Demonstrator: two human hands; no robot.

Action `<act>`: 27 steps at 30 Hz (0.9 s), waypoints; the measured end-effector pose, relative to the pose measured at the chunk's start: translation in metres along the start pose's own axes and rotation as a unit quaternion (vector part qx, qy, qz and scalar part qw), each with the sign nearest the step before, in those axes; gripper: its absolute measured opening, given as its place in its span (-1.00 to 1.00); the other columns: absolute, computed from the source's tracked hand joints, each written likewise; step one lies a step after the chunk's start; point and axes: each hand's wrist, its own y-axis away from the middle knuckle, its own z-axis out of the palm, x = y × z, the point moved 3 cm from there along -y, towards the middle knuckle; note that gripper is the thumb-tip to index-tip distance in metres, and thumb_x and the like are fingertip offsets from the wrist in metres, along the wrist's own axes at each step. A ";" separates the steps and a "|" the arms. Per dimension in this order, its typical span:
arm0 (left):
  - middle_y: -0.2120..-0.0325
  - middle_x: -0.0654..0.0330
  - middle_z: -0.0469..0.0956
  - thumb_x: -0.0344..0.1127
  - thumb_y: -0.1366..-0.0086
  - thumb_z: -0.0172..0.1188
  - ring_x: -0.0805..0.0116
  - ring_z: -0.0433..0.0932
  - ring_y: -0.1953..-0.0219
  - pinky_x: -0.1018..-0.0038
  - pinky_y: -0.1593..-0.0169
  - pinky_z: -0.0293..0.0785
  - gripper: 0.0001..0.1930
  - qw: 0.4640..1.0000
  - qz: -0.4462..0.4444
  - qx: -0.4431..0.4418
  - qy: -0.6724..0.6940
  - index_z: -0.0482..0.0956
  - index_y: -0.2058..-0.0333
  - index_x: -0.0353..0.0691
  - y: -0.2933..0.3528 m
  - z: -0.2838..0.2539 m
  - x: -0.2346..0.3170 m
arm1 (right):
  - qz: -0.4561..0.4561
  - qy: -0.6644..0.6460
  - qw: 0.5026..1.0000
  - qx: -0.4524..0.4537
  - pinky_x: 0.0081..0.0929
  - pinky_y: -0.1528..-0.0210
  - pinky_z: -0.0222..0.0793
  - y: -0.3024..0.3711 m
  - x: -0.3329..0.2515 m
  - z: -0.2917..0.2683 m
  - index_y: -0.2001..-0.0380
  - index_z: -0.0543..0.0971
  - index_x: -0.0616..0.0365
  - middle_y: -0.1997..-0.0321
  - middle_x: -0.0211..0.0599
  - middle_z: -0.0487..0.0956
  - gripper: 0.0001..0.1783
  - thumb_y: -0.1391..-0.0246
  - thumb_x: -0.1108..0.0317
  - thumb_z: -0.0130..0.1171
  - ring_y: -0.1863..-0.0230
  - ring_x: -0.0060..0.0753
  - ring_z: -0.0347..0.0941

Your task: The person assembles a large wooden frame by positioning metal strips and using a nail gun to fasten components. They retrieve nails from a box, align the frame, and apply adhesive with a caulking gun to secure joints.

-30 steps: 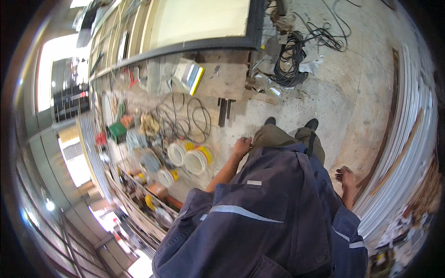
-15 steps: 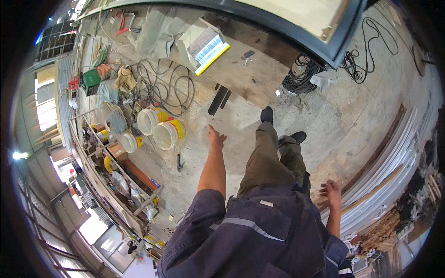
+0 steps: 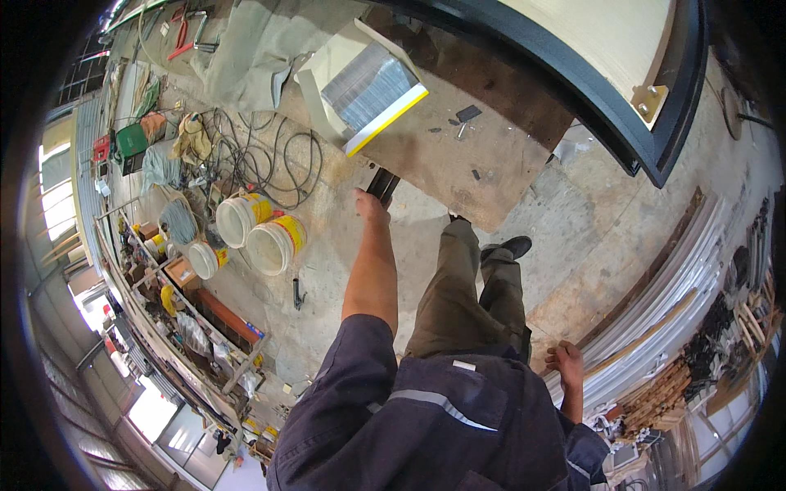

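Observation:
My left hand [image 3: 372, 207] reaches forward, fingers apart, at the near end of two or so dark flat strips [image 3: 382, 182]. It overlaps them in the picture; whether it touches them I cannot tell. Past the strips, an opened carton [image 3: 387, 120] with a yellow edge shows grey, ribbed contents and sits on a brown board [image 3: 491, 180]. My right hand [image 3: 565, 360] hangs beside my right leg, its fingers loosely bent and nothing seen in them.
A dark-framed panel [image 3: 565, 78] juts in from the upper right. White buckets [image 3: 268, 250], looped black cable [image 3: 286, 159] and a small dark tool [image 3: 297, 293] are to the left. Long pale profiles [image 3: 655, 319] lie along the right. Small dark scraps [image 3: 468, 113] dot the board.
I have come closer to the board and carton, which now hides most of one shoe. My left hand has moved forward to the dark strips. The right hand's fingers are more bent.

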 end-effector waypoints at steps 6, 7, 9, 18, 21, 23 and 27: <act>0.05 -0.10 0.52 0.25 -0.44 -0.15 -0.06 0.61 0.23 0.09 0.39 0.69 -0.31 0.998 -0.033 -0.041 0.036 0.31 -0.12 -0.36 -0.029 0.008 -0.017 | -0.028 -0.024 0.999 -0.010 -0.37 0.38 0.56 0.002 0.004 0.019 -0.17 0.36 0.42 0.18 0.02 0.64 -0.49 -0.26 0.30 0.05 0.37 -0.23 0.62; 0.11 -0.10 0.55 0.24 -0.45 -0.16 -0.06 0.62 0.24 0.08 0.39 0.69 -0.32 0.998 -0.040 -0.056 0.011 0.30 -0.12 -0.37 -0.037 0.003 -0.015 | -0.024 -0.019 0.999 -0.014 -0.37 0.38 0.57 0.002 0.002 0.022 -0.18 0.34 0.43 0.18 0.03 0.64 -0.48 -0.25 0.31 0.05 0.37 -0.22 0.62; 0.15 -0.10 0.57 0.22 -0.45 -0.18 -0.10 0.63 0.25 0.01 0.26 0.70 -0.33 0.994 -0.048 -0.043 0.092 0.31 -0.10 -0.40 -0.015 0.010 -0.010 | -0.007 -0.005 1.000 -0.004 -0.34 0.38 0.58 0.004 -0.001 0.025 -0.15 0.38 0.44 0.19 0.02 0.65 -0.51 -0.24 0.33 0.06 0.37 -0.20 0.64; -0.02 -0.14 0.49 0.28 -0.43 -0.15 -0.14 0.56 0.02 -0.06 0.01 0.57 -0.27 0.982 -0.081 -0.168 -0.034 0.32 -0.20 -0.32 0.029 -0.004 -0.005 | -0.014 -0.037 0.999 0.009 -0.37 0.43 0.58 0.009 -0.015 0.029 -0.11 0.43 0.50 0.24 0.03 0.67 -0.50 -0.15 0.39 0.11 0.40 -0.22 0.65; 0.02 -0.17 0.54 0.29 -0.37 -0.03 -0.12 0.57 0.01 0.03 0.01 0.55 -0.26 0.924 0.023 -0.031 -0.381 0.37 -0.17 -0.33 0.044 -0.019 0.008 | -0.037 -0.044 0.998 0.004 -0.37 0.45 0.57 0.012 -0.031 0.023 -0.12 0.42 0.50 0.27 0.02 0.67 -0.48 -0.14 0.40 0.12 0.42 -0.23 0.64; 0.07 -0.19 0.58 0.28 -0.33 0.06 -0.10 0.57 0.01 0.09 0.04 0.54 -0.26 0.816 0.218 -0.028 -0.535 0.43 -0.13 -0.34 0.012 -0.030 -0.006 | -0.050 -0.067 0.996 0.008 -0.37 0.46 0.56 0.015 -0.042 0.018 -0.11 0.42 0.50 0.29 0.00 0.67 -0.49 -0.15 0.38 0.14 0.45 -0.24 0.63; 0.21 -0.15 0.64 0.11 -0.34 0.13 -0.10 0.62 0.13 0.13 0.11 0.54 -0.44 0.652 0.337 -0.264 -0.626 0.55 0.02 -0.36 0.061 -0.039 -0.016 | -0.094 -0.076 0.993 0.015 -0.31 0.43 0.58 0.008 -0.045 -0.006 0.03 0.52 0.36 0.26 -0.02 0.65 -0.64 -0.17 0.34 0.12 0.41 -0.20 0.63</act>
